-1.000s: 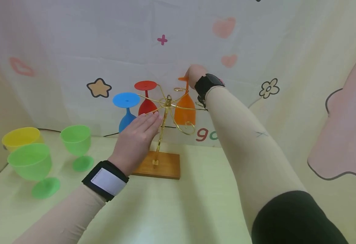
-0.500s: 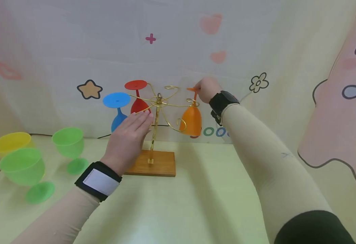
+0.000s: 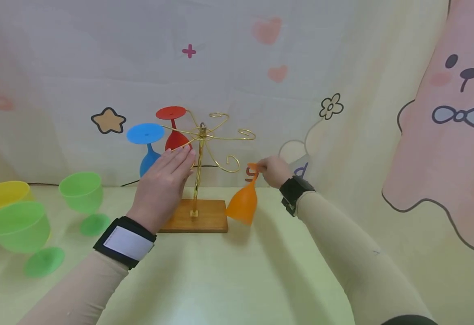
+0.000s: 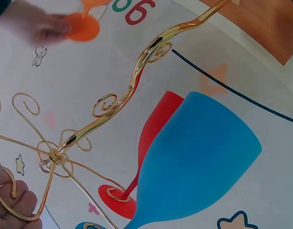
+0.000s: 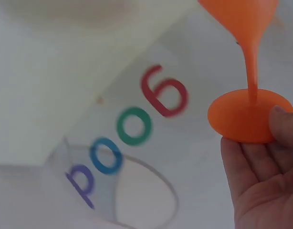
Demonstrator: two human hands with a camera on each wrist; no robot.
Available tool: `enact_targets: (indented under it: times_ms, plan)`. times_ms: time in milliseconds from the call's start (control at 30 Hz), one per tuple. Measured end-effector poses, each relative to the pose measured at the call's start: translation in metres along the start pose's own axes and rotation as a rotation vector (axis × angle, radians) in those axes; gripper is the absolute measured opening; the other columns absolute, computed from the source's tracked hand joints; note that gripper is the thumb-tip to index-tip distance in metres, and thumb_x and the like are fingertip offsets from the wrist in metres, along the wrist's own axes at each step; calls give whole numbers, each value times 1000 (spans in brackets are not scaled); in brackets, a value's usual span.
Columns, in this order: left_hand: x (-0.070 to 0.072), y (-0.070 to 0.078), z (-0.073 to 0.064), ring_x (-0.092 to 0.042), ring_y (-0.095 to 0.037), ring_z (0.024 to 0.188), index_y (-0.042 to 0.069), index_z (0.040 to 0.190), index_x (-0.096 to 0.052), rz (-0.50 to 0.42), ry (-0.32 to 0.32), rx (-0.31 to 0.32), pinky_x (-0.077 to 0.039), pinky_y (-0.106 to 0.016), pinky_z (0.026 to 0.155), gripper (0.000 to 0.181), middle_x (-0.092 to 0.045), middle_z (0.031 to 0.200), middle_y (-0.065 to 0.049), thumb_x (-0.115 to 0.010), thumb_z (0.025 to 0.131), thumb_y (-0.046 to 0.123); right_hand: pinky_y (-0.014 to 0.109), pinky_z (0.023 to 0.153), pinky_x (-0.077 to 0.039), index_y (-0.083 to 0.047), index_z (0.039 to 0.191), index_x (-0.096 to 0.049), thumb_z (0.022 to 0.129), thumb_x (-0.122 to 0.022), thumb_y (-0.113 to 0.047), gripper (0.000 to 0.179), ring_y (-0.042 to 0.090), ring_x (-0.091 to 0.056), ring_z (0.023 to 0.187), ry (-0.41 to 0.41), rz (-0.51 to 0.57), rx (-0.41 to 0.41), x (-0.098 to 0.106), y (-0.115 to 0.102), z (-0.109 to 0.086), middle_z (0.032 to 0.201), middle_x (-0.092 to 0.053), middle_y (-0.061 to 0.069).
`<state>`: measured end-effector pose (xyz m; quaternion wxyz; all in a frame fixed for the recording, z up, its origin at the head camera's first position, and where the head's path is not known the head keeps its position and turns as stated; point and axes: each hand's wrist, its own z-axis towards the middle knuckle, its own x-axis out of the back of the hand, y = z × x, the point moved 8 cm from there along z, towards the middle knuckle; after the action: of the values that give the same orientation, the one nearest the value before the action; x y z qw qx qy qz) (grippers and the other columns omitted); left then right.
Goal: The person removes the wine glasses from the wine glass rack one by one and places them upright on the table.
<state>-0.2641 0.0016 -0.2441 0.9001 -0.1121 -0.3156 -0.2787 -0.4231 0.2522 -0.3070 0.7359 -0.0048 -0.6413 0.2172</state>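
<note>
"Orange goblet [image 3: 244, 203]: which view is showing the thumb [image 5: 282, 119]?"

"Right wrist's; head's is hiding it. The right hand [image 5: 263, 176] is pinching the foot [image 5: 235, 117]; the bowl [image 3: 241, 208] is hanging below the hand."

even, soft light fills the head view, with faint soft-edged shadows across the smooth pale yellow-green table [image 3: 229, 280]. bright glints streak the twisted gold metal pole [image 4: 135, 78]. the left wrist view blurs the bare right hand [image 4: 34, 24] and bows the table's edge; the right wrist view is greyer, dimmer, its coloured printed letters [image 5: 120, 125] slightly soft.
</note>
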Motion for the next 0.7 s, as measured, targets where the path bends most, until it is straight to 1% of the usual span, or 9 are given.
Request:
enact_targets:
  times_ms: [100,133,233,300,367,433,533,633,700]
  plan:
    - [0,0,0,-45,-25,127,3,136,-52,-9,-8,4,-42,-45,106,51,-57,135,-16,-65,89,14,42,77,-56,0,108,-72,94,-57,-9,22,26,-57,77,-15,35,-10,-18,12,-15,99,-73,17]
    - [0,0,0,-44,-25,128,3,137,-51,-13,-11,7,-41,-46,107,51,-56,136,-16,-65,89,14,41,74,-56,-1,107,-73,95,-57,-10,22,25,-57,75,-20,48,-20,-24,17,-21,97,-73,17]
    - [-2,-1,-1,-41,-25,131,2,138,-49,-28,-21,20,-39,-46,109,50,-54,138,-15,-63,91,16,36,66,-52,-2,105,-73,95,-57,-12,22,23,-54,73,-45,115,-66,-43,29,-35,89,-72,15]
    - [-4,-1,-2,-37,-25,133,2,139,-47,-41,-30,31,-36,-47,111,51,-51,141,-15,-60,93,18,34,65,-49,-4,102,-74,95,-57,-14,21,22,-54,72,-66,160,-89,-57,36,-44,86,-71,13]
    - [-7,-1,-3,-32,-26,136,2,141,-44,-49,-46,35,-32,-48,114,53,-48,144,-15,-58,93,21,34,68,-50,-4,100,-74,95,-56,-14,21,22,-54,73,-89,218,-117,-72,41,-53,85,-71,12]
    - [-9,-1,-5,-26,-26,139,1,143,-42,-56,-62,34,-28,-49,115,56,-44,147,-16,-57,94,24,36,73,-54,-4,100,-74,95,-56,-14,21,21,-57,75,-110,283,-153,-87,45,-60,88,-72,12]
    - [-9,0,-8,-19,-28,141,1,146,-36,-71,-74,23,-24,-52,116,63,-39,150,-16,-56,93,28,40,83,-58,-1,105,-72,95,-57,-13,21,21,-62,78,-138,440,-230,-107,47,-68,95,-73,15]
    - [-8,2,-14,-12,-29,142,2,149,-29,-96,-71,9,-20,-54,117,73,-33,153,-16,-57,90,34,43,87,-57,3,111,-68,95,-57,-12,24,22,-66,82,-176,637,-320,-126,46,-77,103,-71,19]
    - [-8,5,-21,-8,-29,143,4,151,-23,-107,-74,-4,-16,-54,118,79,-26,156,-14,-56,89,40,44,89,-56,4,115,-65,95,-57,-12,27,23,-66,85,-221,755,-357,-137,41,-83,108,-69,21]
